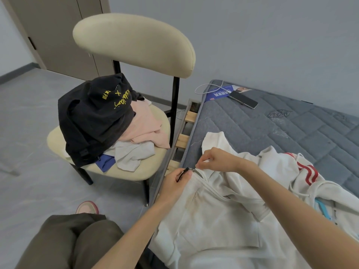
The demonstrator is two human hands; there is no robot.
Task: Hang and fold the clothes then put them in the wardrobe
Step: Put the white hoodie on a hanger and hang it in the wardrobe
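Observation:
A white zip hoodie [223, 214] with red stripes lies spread on the grey mattress [272, 123]. My left hand [174, 183] pinches the dark zipper pull [184, 172] at the hoodie's bottom hem. My right hand [217, 159] pinches the hem's other side right beside it. A pile of clothes sits on the cream chair [136, 43]: a black garment with yellow lettering [93, 117], a pink one [143, 125], a light grey one [134, 154] and a blue one [105, 162]. A blue hanger [322, 208] peeks out from under the hoodie at the right.
A phone [243, 100] on a white cable and a blue booklet [219, 94] lie at the mattress's far corner. The bed's wooden slats [182, 140] show between chair and mattress. Grey wardrobe doors [64, 32] stand at the back left. My knees [77, 241] and one shoe [87, 207] are at lower left.

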